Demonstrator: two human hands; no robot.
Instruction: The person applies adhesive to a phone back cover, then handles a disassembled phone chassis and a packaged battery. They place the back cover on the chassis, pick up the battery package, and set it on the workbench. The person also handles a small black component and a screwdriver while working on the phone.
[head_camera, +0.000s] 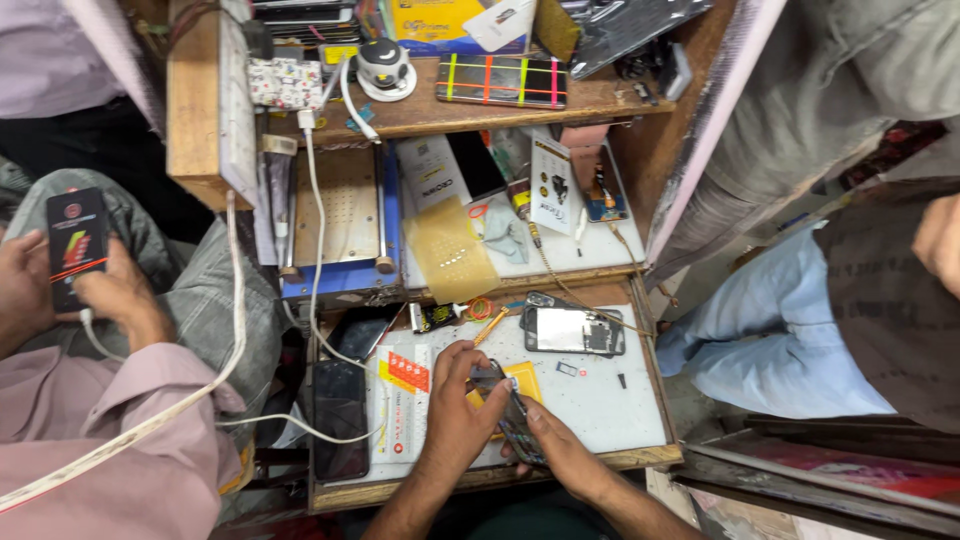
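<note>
Both hands closed on a dismantled phone low over the near edge of the white worktop: left hand gripping its upper end, right hand pinching its lower edge, fingers curled tight. Under the phone, a yellow pad. Just beyond, a second opened handset lying flat, insides exposed, with small loose parts scattered beside it. Judged from this: disassembly well under way, reassembly not yet begun. Left of the hands, a dark phone face up beside an orange-printed packet. Farther back, a screen-separator plate. Far left, another person's hands on a charging phone.
</note>
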